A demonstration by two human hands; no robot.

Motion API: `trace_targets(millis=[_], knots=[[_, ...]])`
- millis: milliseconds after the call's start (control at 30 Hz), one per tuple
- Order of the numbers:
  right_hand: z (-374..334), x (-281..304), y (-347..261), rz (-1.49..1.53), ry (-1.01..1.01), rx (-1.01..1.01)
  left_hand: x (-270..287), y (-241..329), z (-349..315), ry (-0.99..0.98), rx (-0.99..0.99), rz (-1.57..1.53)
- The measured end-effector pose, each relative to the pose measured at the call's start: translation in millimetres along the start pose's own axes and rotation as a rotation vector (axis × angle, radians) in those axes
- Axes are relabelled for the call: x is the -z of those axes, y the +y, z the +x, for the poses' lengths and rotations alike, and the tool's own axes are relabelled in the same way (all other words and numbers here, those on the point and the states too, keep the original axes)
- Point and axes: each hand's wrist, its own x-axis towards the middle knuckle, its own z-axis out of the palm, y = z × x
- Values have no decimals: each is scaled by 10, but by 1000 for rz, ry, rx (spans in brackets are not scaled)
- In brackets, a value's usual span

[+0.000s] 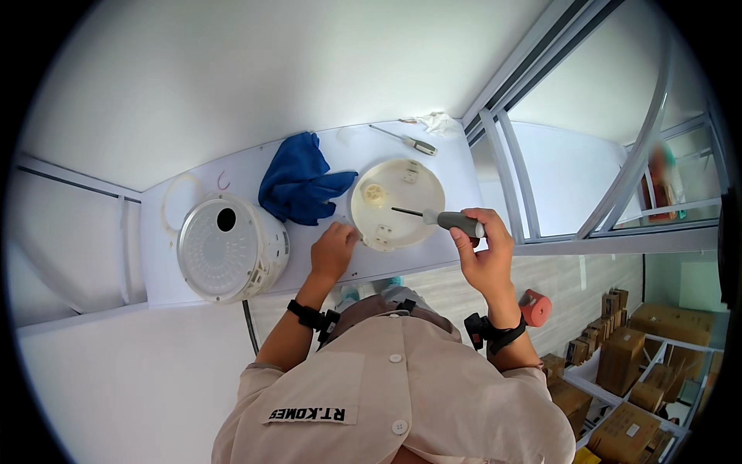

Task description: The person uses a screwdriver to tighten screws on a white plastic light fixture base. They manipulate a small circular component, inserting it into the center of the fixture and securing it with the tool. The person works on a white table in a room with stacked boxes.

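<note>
A screwdriver (pixel 442 219) with a grey handle is gripped in my right hand (pixel 490 255), its shaft lying level and pointing left over a white round cover (pixel 421 193). Inside that shallow cover sit a cream round fitting (pixel 376 194) and small metal brackets. My left hand (pixel 334 252) rests at the cover's near-left rim with its fingers curled together; what they pinch, if anything, is hidden. To its left stands a white cylindrical appliance body (pixel 224 251) with a dark round hole in its top. A crumpled blue cloth (pixel 300 182) lies beyond my left hand.
Another screwdriver (pixel 415 144) and a white crumpled tissue (pixel 439 124) lie at the back of the white table (pixel 162 282). A pale ring (pixel 171 195) and a small pink hook-shaped piece (pixel 222 181) are behind the appliance. A metal-framed partition (pixel 519 174) borders the right; cardboard boxes (pixel 621 362) stand beyond.
</note>
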Motion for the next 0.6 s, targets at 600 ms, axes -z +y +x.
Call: trace_targets(millis=[600], knots=[[37, -16, -104, 303, 35, 298, 626, 476, 138, 72, 236, -987]])
